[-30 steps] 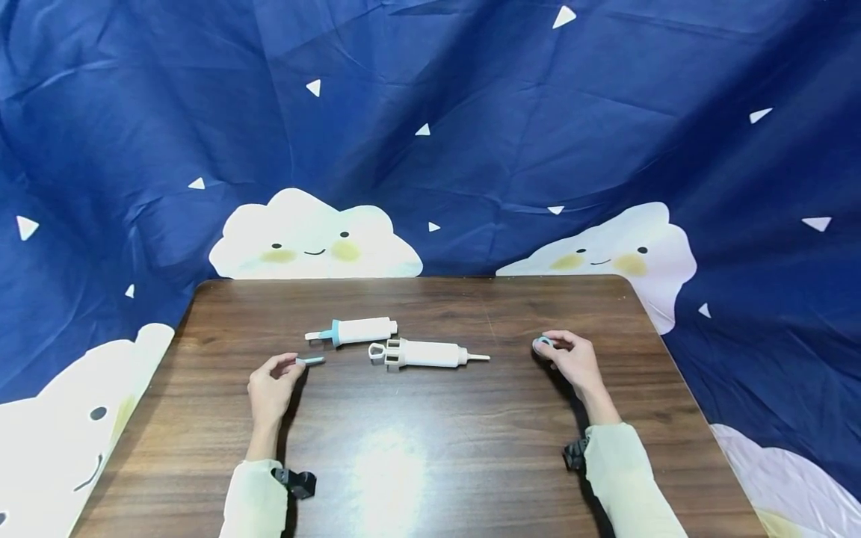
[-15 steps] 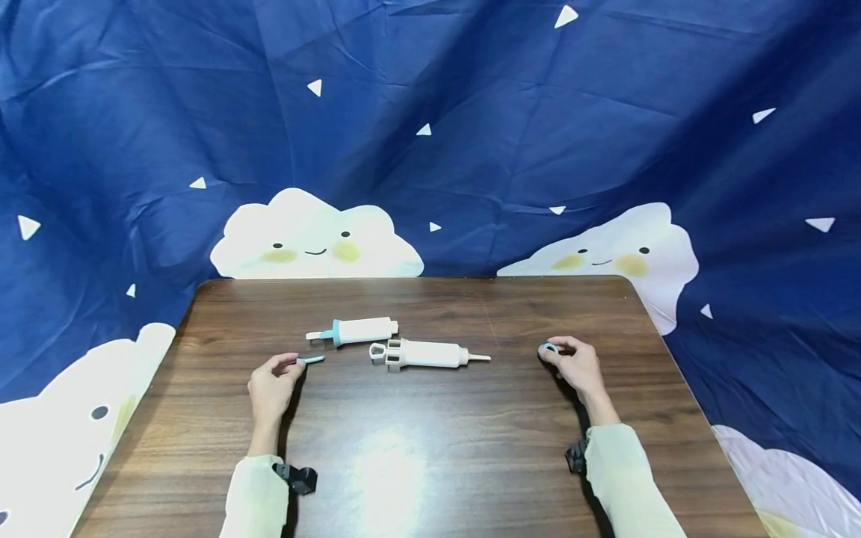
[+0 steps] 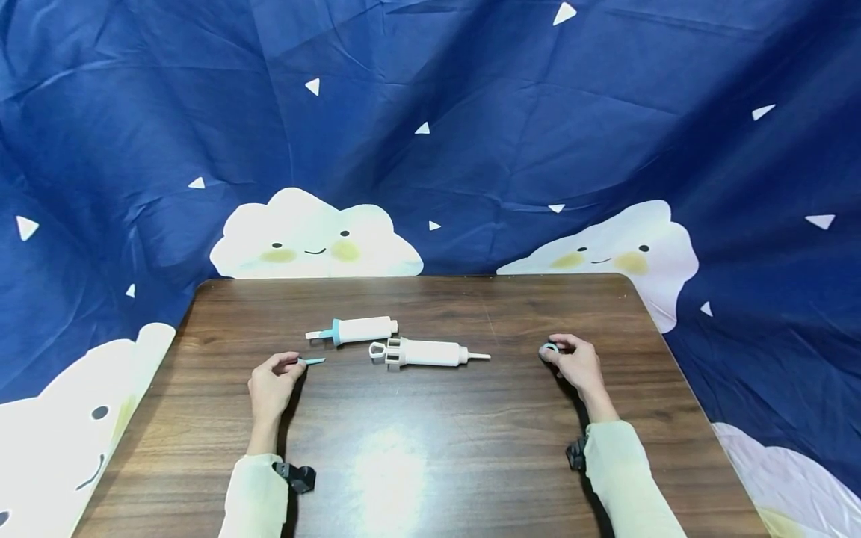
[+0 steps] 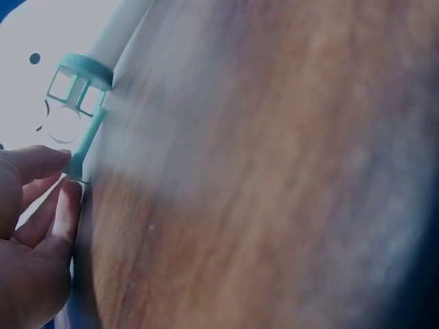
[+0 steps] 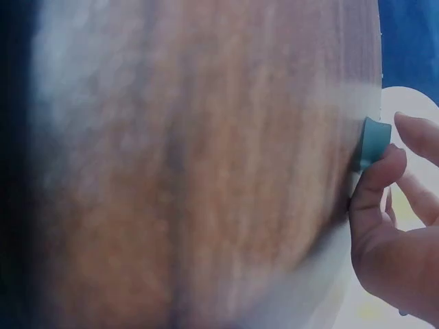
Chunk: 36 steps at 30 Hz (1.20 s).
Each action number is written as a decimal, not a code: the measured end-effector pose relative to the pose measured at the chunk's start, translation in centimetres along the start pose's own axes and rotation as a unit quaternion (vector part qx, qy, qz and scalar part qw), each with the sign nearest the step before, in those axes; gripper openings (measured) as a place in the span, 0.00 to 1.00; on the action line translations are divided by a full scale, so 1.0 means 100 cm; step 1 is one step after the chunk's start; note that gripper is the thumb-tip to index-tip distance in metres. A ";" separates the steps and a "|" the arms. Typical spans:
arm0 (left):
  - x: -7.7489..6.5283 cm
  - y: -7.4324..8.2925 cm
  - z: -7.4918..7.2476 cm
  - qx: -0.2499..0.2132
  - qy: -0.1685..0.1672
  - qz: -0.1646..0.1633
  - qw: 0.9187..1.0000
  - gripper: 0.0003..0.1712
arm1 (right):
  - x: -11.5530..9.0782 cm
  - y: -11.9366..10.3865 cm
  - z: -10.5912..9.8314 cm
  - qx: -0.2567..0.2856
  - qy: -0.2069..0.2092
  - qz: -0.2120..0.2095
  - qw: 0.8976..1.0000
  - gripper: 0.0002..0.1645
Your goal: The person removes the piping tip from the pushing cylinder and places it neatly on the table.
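Observation:
In the head view my left hand (image 3: 272, 388) pinches a thin light-blue stick (image 3: 312, 362) between thumb and fingertips, low over the table's left side. The left wrist view has the thumb and finger at the stick's near end (image 4: 77, 166). To the right, my right hand (image 3: 580, 370) holds a small light-blue ring (image 3: 551, 347) by its edge. From the right wrist, the ring (image 5: 375, 140) shows side-on as a short teal band at the thumb tip. Between the hands lie a white toy syringe with a blue collar (image 3: 363, 330) and an all-white toy syringe (image 3: 430, 353).
The brown wooden table (image 3: 430, 403) has a bright light reflection near its front middle. Behind it hangs a blue curtain (image 3: 464, 149) with white clouds and triangles. A black wrist camera (image 3: 299, 478) is strapped to the left sleeve, another (image 3: 576, 453) to the right.
Over the first half second my right hand shifted slightly right and nearer with the ring; since then it has barely moved. The left hand and both toy syringes have stayed in place.

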<state>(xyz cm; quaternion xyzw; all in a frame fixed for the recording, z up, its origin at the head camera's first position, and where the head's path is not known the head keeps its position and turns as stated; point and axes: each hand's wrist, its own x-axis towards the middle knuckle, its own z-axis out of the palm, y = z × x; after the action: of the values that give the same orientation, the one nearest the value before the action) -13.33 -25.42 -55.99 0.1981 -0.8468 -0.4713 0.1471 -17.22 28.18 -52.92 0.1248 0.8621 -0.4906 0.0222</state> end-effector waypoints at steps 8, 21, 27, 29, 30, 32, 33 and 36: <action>0.002 0.006 -0.007 -0.022 0.007 0.021 1.000 0.12 | -0.005 -0.012 -0.004 -0.006 0.044 -0.026 0.999 0.24; -0.009 0.046 0.013 -0.064 -0.042 0.220 0.972 0.19 | -0.010 -0.051 0.021 0.101 -0.049 -0.165 0.980 0.20; -0.019 0.058 0.036 0.014 -0.102 0.320 0.942 0.25 | -0.014 -0.058 0.038 0.089 -0.108 -0.185 0.973 0.21; -0.022 0.062 0.045 0.022 -0.118 0.344 0.931 0.26 | -0.014 -0.060 0.044 0.086 -0.123 -0.184 0.971 0.23; -0.023 0.064 0.049 0.024 -0.124 0.354 0.927 0.26 | -0.015 -0.062 0.047 0.086 -0.129 -0.183 0.971 0.23; -0.025 0.068 0.057 0.018 -0.135 0.368 0.920 0.27 | -0.015 -0.063 0.051 0.087 -0.140 -0.176 0.970 0.24; -0.025 0.070 0.060 0.015 -0.138 0.373 0.917 0.28 | -0.015 -0.063 0.054 0.089 -0.145 -0.172 0.970 0.24; -0.027 0.075 0.070 0.005 -0.144 0.374 0.916 0.28 | -0.016 -0.064 0.058 0.094 -0.158 -0.172 0.968 0.25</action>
<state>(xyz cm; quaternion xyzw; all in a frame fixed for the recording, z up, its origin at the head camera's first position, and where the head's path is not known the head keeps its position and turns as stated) -15.48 -15.42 -53.33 -0.2021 -0.8736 -0.4010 0.1876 -17.66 19.78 -50.31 -0.1028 0.8063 -0.5793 0.0617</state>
